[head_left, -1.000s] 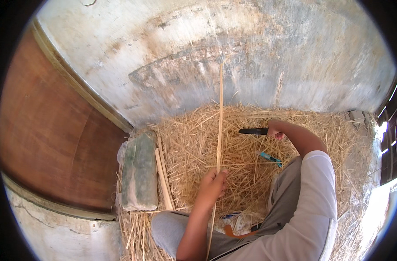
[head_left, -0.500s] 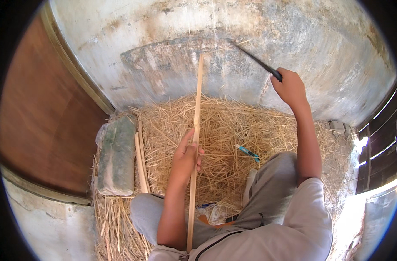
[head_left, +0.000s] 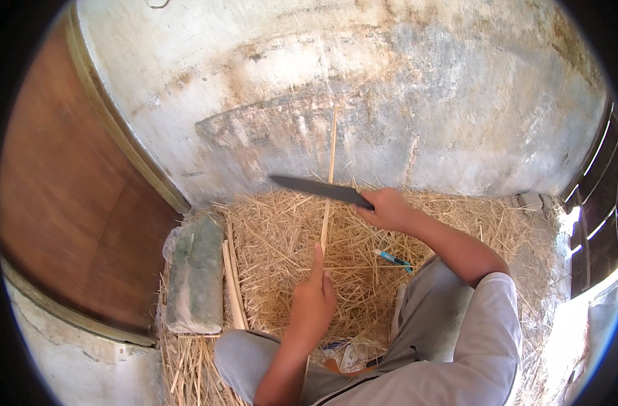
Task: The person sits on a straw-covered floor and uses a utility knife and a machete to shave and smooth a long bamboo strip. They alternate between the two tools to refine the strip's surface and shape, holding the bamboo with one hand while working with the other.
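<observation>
My right hand (head_left: pixel 388 208) is closed round the black handle of a knife (head_left: pixel 316 186) with a long dark blade. The blade points left and crosses a thin pale strip of wood or bamboo (head_left: pixel 333 152), seemingly touching it well above my left hand. My left hand (head_left: pixel 313 298) grips that strip lower down, index finger stretched along it. The strip stands out away from me, its far tip in front of the wall. Its lower end is hidden behind my left hand and forearm.
Shavings (head_left: pixel 275 237) cover the floor. A wrapped greenish block (head_left: pixel 197 274) lies at left beside several pale strips (head_left: pixel 233 284). A blue utility knife (head_left: pixel 393 260) rests near my right knee. Ahead is a stained wall (head_left: pixel 458 88); a brown door (head_left: pixel 79 183) stands left.
The knife has come down and left from beside the wall to across the strip. The strip has turned so its narrow edge shows. My view has tilted up slightly.
</observation>
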Motion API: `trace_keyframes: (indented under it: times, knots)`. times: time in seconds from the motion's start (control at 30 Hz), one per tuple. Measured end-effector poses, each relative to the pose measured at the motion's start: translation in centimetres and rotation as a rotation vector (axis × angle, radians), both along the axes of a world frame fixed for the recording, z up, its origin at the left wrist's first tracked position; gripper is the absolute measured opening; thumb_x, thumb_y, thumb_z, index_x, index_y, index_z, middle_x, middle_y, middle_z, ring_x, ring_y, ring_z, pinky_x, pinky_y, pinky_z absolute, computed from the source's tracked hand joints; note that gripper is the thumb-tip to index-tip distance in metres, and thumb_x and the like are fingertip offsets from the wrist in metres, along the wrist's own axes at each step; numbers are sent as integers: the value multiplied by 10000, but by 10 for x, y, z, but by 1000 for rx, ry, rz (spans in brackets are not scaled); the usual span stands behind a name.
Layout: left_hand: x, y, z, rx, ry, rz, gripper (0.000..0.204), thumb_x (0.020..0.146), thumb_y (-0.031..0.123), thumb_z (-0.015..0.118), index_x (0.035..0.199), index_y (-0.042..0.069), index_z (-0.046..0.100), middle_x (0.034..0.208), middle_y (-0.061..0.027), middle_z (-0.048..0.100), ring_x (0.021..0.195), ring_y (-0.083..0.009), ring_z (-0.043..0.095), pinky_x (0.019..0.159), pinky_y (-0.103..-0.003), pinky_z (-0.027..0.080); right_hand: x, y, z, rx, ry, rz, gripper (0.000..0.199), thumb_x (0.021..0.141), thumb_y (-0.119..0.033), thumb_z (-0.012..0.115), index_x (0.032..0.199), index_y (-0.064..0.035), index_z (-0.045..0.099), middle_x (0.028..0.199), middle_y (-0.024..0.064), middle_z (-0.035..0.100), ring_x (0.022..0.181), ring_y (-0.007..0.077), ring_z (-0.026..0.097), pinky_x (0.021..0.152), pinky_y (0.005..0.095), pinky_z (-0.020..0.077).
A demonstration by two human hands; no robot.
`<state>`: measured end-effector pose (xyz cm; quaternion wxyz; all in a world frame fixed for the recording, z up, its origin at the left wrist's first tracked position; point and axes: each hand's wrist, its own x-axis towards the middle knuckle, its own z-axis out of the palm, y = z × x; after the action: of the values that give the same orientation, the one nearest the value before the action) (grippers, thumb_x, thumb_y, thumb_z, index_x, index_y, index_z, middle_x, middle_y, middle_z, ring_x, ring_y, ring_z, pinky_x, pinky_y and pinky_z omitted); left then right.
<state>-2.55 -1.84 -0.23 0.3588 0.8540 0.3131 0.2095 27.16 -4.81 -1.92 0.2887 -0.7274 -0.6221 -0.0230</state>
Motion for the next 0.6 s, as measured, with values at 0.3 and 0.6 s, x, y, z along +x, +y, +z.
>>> trace_keyframes:
  times: [0.3,0.6]
  knots:
    - [-22,-16,-2,289,92,-96,798,899,-3,562,1612,43,205,724,-229,639,593,-394,648,549,-489,516,100,10,-19,29,447,-396,348,880,-283,651,766,46,659,652,170,651,600,262,635,605,423,487]
    - [-17,-23,-7,208,122,-117,730,940,-1,538,1596,8,219,717,-242,625,604,-402,638,564,-491,498,91,-10,-42,48,308,-296,306,866,-261,665,750,20,629,609,173,601,569,287,610,588,438,474]
